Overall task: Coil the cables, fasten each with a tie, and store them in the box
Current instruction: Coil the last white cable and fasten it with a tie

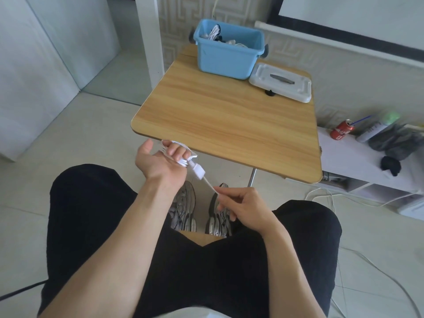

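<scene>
Can [342, 132] label: white script, unreadable.

Table [229, 115] matt wood grain; box [227, 58] smooth blue plastic.

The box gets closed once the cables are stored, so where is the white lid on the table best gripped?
Grip the white lid by the grey handle in its middle, coming from above: it lies flat, top up, beside the blue box.

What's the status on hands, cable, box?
Left hand grips coiled white cable; right hand pinches its tie. Blue box open, holds cables, lid beside it. Path clear.
</scene>
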{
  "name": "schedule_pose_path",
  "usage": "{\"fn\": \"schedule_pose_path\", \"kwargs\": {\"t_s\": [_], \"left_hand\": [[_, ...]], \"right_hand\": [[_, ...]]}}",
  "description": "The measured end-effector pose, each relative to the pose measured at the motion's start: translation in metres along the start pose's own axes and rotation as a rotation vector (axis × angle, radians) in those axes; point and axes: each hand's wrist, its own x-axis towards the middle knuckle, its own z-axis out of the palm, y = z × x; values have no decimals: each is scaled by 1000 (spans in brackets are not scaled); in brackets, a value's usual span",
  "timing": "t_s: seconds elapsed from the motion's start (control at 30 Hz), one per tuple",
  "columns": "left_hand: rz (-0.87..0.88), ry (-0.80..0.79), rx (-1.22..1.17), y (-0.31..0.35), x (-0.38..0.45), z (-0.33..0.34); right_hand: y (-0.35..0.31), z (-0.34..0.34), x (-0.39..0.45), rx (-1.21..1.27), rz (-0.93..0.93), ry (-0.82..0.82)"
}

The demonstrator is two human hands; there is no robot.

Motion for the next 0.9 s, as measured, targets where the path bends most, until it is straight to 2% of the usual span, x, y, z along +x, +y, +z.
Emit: {"fn": "schedule_pose_path", "kwargs": {"t_s": [0.13, 0.2, 0.3, 0.37, 0.43, 0.5, 0.7, 0.8, 0.9], "left_hand": [[52, 80, -26, -1, 2, 2], [69, 122, 39, -5, 4, 2], [100, 151, 292, -16, 5, -2], [79, 113, 518, -24, 7, -8], [-18, 52, 744, -29, 9, -16], [-113, -14, 934, -31, 9, -23], [-392, -454, 1528, -30, -4, -25], [-491, -603, 1554, -27, -6, -25], [-649, -710, 1454, -21, -5, -23]], "right_hand": [[-8, 4, 0, -133, 13, -101], [-10, 4, -2, -160, 27, -138], [-14, 6, -5, -133, 12, -103], [-17, 7, -5, -103, -19, 29], [-19, 7, -5, -46, -57, 207], [-20, 8, -5, 6, -96, 306], [-21, 14, -6, 54, -159, 333], [-21, 11, -6, 42, -114, 409], [-22, 8, -6, 48, -47, 485]]}}
